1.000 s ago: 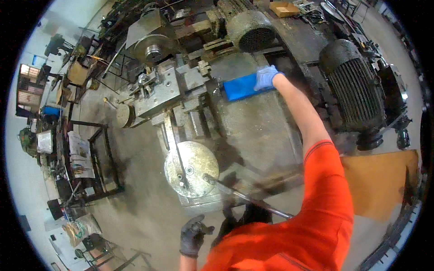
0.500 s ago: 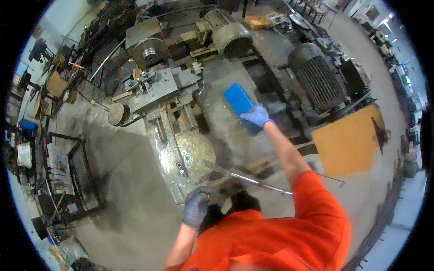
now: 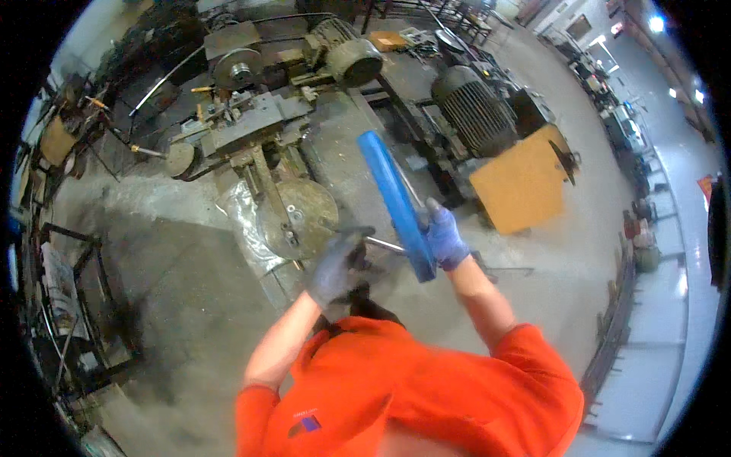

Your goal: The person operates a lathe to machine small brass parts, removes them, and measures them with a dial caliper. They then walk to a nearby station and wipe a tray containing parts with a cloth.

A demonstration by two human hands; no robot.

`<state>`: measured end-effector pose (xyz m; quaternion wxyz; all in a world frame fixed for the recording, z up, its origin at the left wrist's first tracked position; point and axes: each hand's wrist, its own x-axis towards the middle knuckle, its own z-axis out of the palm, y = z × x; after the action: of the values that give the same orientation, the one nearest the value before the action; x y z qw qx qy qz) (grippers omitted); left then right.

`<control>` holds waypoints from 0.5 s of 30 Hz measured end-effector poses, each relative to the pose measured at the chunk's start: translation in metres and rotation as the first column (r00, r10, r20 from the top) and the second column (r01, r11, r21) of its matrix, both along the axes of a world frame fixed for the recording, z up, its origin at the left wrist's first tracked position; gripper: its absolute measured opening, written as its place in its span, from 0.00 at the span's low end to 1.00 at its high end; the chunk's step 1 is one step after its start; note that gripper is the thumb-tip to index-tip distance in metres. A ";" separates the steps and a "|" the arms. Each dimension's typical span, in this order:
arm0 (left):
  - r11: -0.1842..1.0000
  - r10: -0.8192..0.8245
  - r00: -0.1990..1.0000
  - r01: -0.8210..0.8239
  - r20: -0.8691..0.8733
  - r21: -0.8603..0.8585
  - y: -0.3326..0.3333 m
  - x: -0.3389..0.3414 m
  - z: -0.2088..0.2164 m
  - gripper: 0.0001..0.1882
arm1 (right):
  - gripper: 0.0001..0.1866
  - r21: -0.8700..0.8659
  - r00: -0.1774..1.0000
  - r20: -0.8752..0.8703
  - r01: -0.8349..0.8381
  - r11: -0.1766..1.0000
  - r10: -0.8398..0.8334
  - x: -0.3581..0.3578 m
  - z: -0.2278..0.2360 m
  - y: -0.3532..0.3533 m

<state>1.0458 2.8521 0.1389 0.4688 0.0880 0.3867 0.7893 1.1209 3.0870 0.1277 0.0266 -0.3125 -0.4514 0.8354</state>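
Grey floor (image 3: 194,327), bright lamp (image 3: 656,24), dim, seemingly pale wall (image 3: 97,36)

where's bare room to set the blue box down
Bare floor between the black frame and round metal disc; also right of the tan board. Crowded: around the finned motor, and between left hand and blue box, where a rod crosses.

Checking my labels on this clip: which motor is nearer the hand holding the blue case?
The ribbed motor beside the tan board. It is nearer the right hand, which holds the blue case; the other motor stands farther back.
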 end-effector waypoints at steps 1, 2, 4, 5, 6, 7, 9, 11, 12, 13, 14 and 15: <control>0.999 -0.044 0.999 0.044 -0.022 0.022 0.005 0.004 0.008 0.24 | 0.23 -0.005 1.000 -0.002 -0.012 1.000 0.012 0.017 0.006 -0.014; 0.996 -0.064 0.996 0.067 -0.057 0.054 0.010 0.007 0.009 0.25 | 0.24 -0.016 0.999 -0.017 -0.030 0.999 0.030 0.030 0.014 -0.028; 0.988 -0.092 0.988 0.106 -0.127 0.109 0.015 0.015 0.004 0.29 | 0.26 0.005 0.994 -0.064 -0.085 0.996 0.085 0.047 0.042 -0.055; 0.982 -0.119 0.993 0.120 -0.018 0.142 0.014 0.020 0.004 0.26 | 0.25 0.028 0.998 -0.052 -0.032 0.999 0.033 0.053 0.053 -0.063; 0.979 -0.139 0.990 0.137 0.008 0.151 0.014 0.024 0.004 0.26 | 0.25 0.052 0.999 -0.043 0.020 0.998 -0.018 0.059 0.062 -0.070; 0.976 -0.158 0.987 0.150 0.035 0.161 0.015 0.029 0.003 0.26 | 0.25 0.076 0.997 -0.034 0.070 0.995 -0.067 0.064 0.066 -0.073; 0.973 -0.175 0.980 0.158 0.092 0.171 0.017 0.039 0.010 0.26 | 0.26 0.111 0.996 -0.054 0.070 0.991 -0.064 0.075 0.067 -0.069; 0.978 -0.150 0.977 0.125 0.150 0.167 0.013 0.051 0.023 0.25 | 0.30 0.194 0.991 -0.097 0.105 0.975 -0.087 0.081 0.065 -0.065; 0.989 -0.129 0.992 0.129 0.004 0.079 0.013 0.057 0.017 0.25 | 0.30 0.126 0.978 -0.134 0.180 0.976 -0.163 0.083 0.068 -0.066; 0.993 -0.115 0.983 0.116 -0.145 -0.006 0.012 0.061 0.005 0.24 | 0.30 0.056 0.957 -0.167 0.249 0.967 -0.236 0.084 0.072 -0.069; 0.992 -0.119 0.964 0.105 -0.238 -0.071 0.009 0.064 0.002 0.25 | 0.30 -0.025 0.933 -0.193 0.306 0.952 -0.305 0.083 0.076 -0.071; 0.987 -0.128 0.936 0.087 -0.329 -0.136 0.007 0.066 -0.001 0.25 | 0.30 -0.113 0.938 -0.203 0.264 0.958 -0.282 0.085 0.073 -0.067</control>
<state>1.1121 2.8594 0.1378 0.4429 0.2143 0.5022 0.7111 1.2055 3.0199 0.2007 0.1783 -0.2798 -0.3624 0.8709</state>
